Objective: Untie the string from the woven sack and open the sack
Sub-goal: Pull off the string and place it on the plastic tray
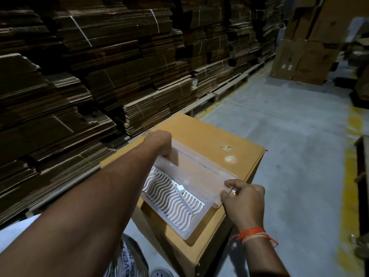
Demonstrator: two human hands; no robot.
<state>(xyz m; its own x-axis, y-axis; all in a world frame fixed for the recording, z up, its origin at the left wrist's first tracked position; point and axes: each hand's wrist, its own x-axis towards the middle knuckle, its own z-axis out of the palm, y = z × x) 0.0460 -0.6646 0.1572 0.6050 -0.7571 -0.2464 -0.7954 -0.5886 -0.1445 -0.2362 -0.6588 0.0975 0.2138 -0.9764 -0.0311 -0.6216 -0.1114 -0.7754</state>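
Note:
A clear plastic pouch (191,172) with a white wavy-patterned insert (175,198) lies on top of a tan cardboard box (211,140). My left hand (161,144) grips the pouch's far left corner, fingers curled under it. My right hand (243,198) pinches the pouch's right edge near its flap. A white woven sack with printed letters (125,260) shows at the bottom edge, partly hidden by my left arm. No string is visible on it.
Tall stacks of flattened, tied cardboard (99,66) on pallets line the left side. Upright cartons (311,48) stand at the back right. Grey concrete floor (289,136) with a yellow line (355,124) runs on the right. A dark object (362,176) sits at the right edge.

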